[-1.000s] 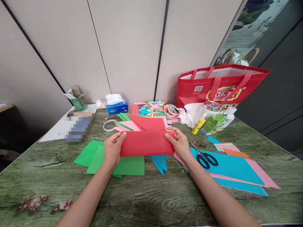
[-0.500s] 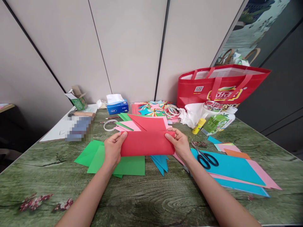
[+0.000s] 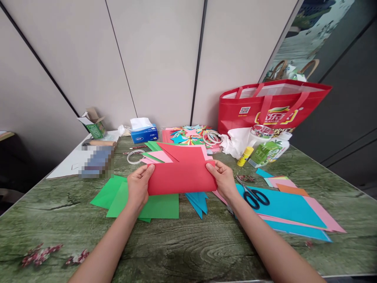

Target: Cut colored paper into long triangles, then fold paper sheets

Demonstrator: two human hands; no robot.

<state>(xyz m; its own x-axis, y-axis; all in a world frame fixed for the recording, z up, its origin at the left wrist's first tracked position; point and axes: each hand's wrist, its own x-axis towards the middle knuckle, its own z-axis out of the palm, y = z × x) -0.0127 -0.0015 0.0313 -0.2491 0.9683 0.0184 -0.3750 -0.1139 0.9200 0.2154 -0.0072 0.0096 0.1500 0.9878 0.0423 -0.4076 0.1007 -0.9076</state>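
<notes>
A folded red paper sheet [image 3: 181, 177] is held upright over the green table [image 3: 188, 243], between both hands. My left hand [image 3: 138, 186] pinches its left edge, thumb on the front. My right hand [image 3: 224, 179] pinches its right edge. Behind the sheet lie red, pink and green cut paper pieces [image 3: 173, 153]. Under my left hand lie green sheets [image 3: 123, 196]. Blue triangles [image 3: 198, 200] lie below the red sheet.
Black-handled scissors [image 3: 253, 194] rest on blue and pink sheets [image 3: 294, 214] at the right. A glue stick [image 3: 245, 156], a green carton, a red bag [image 3: 271, 108], tape rings [image 3: 212, 137], a tissue box [image 3: 143, 133] and a tape roll [image 3: 134, 156] stand further back.
The red sheet has tilted slightly in my hands, and the view has shifted a little. Both hands keep their hold.
</notes>
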